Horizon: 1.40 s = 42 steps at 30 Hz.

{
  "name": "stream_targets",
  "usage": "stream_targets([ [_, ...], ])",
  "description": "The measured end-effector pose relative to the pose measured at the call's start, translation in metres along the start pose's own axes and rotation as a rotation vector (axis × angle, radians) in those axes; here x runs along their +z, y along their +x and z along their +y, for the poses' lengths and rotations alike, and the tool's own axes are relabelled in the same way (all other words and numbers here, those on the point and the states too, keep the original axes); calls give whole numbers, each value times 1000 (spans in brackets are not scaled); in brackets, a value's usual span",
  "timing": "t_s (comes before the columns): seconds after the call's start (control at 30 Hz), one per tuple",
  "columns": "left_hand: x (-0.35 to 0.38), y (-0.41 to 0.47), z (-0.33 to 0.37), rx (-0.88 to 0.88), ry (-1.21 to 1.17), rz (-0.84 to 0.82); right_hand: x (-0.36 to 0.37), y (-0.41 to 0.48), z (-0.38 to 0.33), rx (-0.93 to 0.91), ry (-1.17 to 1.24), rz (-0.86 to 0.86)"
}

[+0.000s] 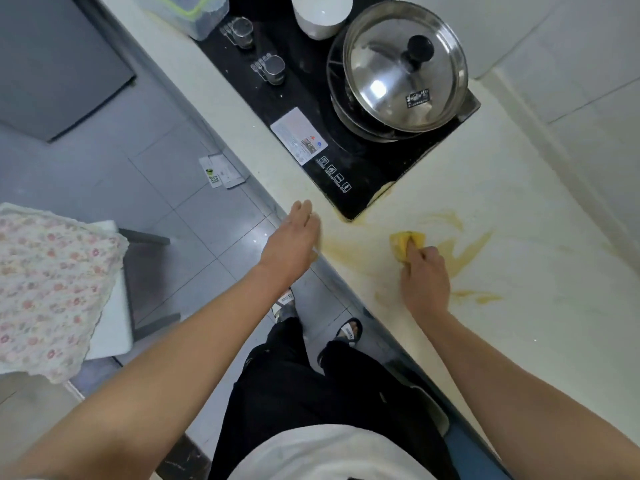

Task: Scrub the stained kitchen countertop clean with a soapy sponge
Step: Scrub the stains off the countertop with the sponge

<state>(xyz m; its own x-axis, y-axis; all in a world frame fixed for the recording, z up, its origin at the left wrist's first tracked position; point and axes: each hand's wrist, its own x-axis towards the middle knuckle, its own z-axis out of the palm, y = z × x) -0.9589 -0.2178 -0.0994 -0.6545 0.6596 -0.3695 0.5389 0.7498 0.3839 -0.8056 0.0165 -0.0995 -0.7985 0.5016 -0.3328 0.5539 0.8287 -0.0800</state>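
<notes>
Right grip (426, 278) tight round yellow sponge (401, 240) on stained countertop (526, 317); left grip (294, 237) flat, empty, perhaps on its edge.

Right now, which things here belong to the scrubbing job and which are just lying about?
Job: sponge, gripped by right hand; yellow stains; countertop; left hand, open at its edge.
Lying about: stove; lidded pot; bowls; plastic container; floral cloth; papers on floor.
</notes>
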Motion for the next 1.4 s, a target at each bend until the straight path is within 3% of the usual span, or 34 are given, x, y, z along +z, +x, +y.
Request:
stream_targets([
  [0.23, 14, 13, 15, -114, 165, -76, -20, 80, -41, 90, 218, 91],
  [0.37, 11, 19, 18, -125, 229, -126, -1, 73, -63, -56, 91, 87],
  [0.53, 23, 23, 5, -127, 250, -128, 21, 7, -23, -528, -14, 6],
  [0.73, 21, 30, 13, -173, 197, -152, 9, 8, -23, -275, 149, 127],
  [0.87, 22, 22, 11, -122, 254, -82, 15, 12, -73, -544, 124, 107],
  [0.93, 20, 20, 12, -100, 276, -59, 20, 17, -85, -580, 63, 65],
  [1.07, 12, 31, 22, -199, 265, -126, 24, 20, -48, -413, 43, 101],
  [1.17, 14, 31, 36, -274, 246, -131, 15, 12, 24, -151, 13, 147],
  [1.33, 25, 13, 63, -72, 299, -129, -8, 7, 129, 259, 301, 258],
  [1.4, 38, 10, 79, -4, 304, -174, -11, 5, 163, 508, 319, 291],
])
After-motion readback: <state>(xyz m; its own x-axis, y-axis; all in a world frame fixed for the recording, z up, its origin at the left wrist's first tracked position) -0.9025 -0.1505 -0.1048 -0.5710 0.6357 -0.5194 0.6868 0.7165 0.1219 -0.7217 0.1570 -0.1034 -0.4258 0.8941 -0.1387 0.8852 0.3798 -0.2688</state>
